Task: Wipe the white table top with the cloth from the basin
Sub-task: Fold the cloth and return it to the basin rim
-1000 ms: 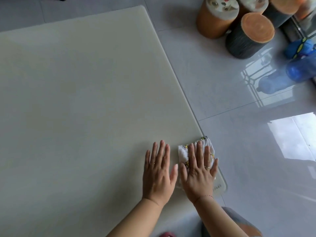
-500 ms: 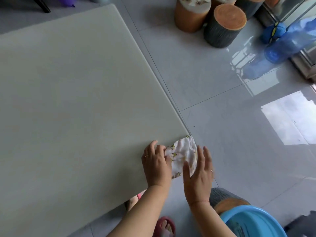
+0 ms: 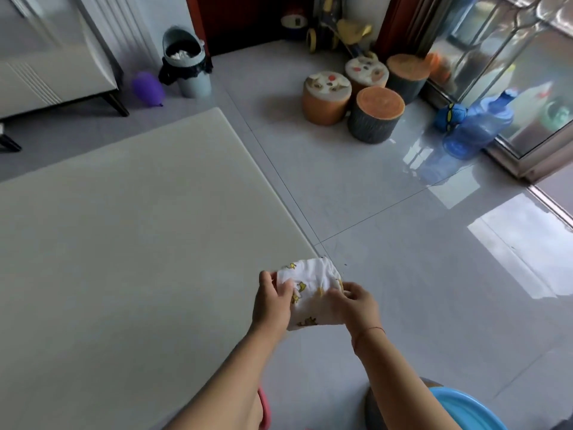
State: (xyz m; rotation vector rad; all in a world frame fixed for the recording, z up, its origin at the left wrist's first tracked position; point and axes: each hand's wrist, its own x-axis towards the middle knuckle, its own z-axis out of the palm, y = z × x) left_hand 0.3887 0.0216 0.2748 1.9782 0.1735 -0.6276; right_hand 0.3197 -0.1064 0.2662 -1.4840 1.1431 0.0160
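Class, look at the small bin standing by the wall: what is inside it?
Crumpled white scraps, probably paper, show at the top of the bin. A dark liner hangs over its rim. Anything lower down is hidden by the scraps and the bin's wall.

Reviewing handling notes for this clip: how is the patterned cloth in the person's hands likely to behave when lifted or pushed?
The cloth looks floppy: it bunches and folds between the left hand and right hand. It seems light, pinched by fingertips alone. Pushed flat on the table top, it would probably crumple unless pressed down.
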